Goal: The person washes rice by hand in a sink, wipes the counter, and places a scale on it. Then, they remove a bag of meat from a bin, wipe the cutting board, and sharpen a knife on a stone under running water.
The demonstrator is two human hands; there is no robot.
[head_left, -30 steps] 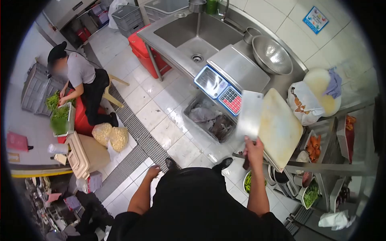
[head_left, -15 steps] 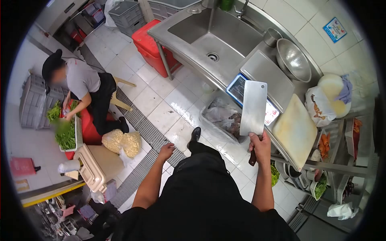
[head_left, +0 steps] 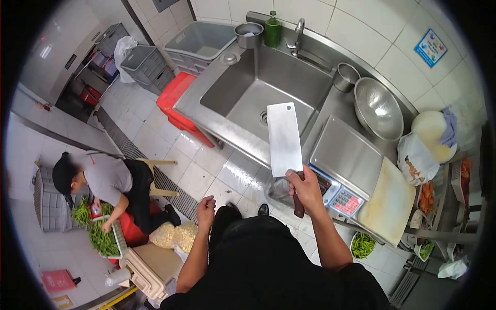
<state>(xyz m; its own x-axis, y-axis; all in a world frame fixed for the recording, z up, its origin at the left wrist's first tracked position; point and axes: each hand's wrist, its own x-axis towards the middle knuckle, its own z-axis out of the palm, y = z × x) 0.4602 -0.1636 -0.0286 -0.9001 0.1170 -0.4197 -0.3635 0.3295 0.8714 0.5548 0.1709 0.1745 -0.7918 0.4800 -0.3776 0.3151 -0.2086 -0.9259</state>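
My right hand is closed round the dark wooden handle of a cleaver. The broad blade points up and away from me, over the front part of the steel sink. Just right of the hand is a digital scale with a steel platform, and a worn cutting board lies beyond it. My left hand hangs over the floor, its fingers curled; whether they hold anything is too small to tell.
At the left a seated person handles greens in a white basket. A red bin stands by the sink's left end. A colander leans at the back wall. Bags of pale pieces lie on the floor.
My right hand has carried the cleaver leftward, from beside the scale to in front of the sink. The view has shifted, showing more of the sink and back wall.
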